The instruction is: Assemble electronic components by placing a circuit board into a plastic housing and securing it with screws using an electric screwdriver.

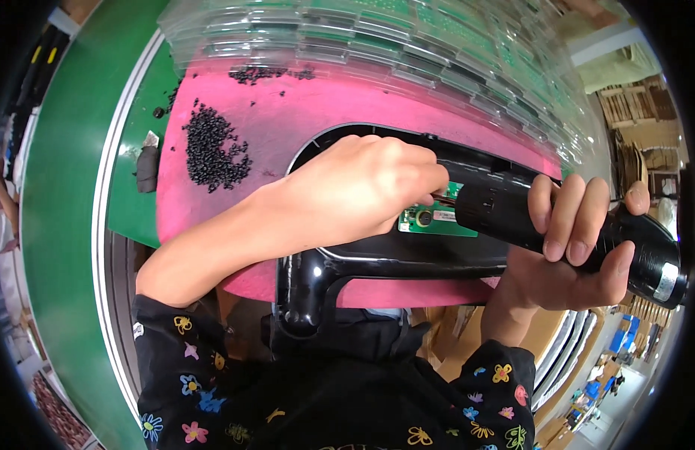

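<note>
A glossy black plastic housing (415, 264) lies hollow side up in front of me, with a rounded arm jutting towards me at its left end. Inside it sits a green circuit board (454, 225), partly covered by my left hand. Across the housing's right part, my right hand (576, 240) is wrapped round a black cylindrical part (505, 216), with a small pale label near its far right end. Thin dark wires (446, 200) come out of the tube's left end. My left hand (370, 180) reaches over the housing, fingers closed in a pinch on those wires; its fingertips are partly hidden.
The housing rests on a pink mat (272, 97) on a green table (77, 225). A pile of small black pieces, apparently screws (212, 150), lies left of it. Stacked clear plastic trays (377, 45) line the far side. A small dark grey object (147, 166) lies at the left.
</note>
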A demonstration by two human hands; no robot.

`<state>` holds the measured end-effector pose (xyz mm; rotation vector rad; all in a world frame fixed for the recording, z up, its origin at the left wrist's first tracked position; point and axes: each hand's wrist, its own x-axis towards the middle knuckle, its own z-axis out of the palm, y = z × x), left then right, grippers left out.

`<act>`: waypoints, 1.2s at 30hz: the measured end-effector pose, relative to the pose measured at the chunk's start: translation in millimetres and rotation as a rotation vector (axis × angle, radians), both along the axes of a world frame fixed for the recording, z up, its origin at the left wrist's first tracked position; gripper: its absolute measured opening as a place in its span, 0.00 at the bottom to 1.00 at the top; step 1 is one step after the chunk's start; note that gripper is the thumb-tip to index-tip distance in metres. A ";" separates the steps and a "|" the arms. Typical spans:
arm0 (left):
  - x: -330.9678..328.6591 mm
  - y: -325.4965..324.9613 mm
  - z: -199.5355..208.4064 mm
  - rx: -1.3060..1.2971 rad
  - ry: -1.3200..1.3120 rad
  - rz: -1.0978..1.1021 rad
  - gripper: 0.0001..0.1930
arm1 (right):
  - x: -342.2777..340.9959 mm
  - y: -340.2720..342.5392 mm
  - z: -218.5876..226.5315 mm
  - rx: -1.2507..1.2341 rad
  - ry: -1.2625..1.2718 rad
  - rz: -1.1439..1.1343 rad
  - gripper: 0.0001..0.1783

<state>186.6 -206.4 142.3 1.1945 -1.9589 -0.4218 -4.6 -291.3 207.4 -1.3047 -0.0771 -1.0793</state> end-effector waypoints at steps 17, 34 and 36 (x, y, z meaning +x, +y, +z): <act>94.4 9.6 13.0 0.162 -0.361 0.658 0.09 | 5.3 10.7 -8.2 0.026 0.294 0.089 0.23; 75.6 -2.5 12.5 -0.012 -0.329 0.487 0.05 | 19.5 31.1 -7.4 0.012 0.475 0.042 0.24; 51.1 -8.2 17.3 -0.113 -0.182 0.317 0.06 | 17.9 28.6 -12.0 -0.046 0.436 -0.005 0.23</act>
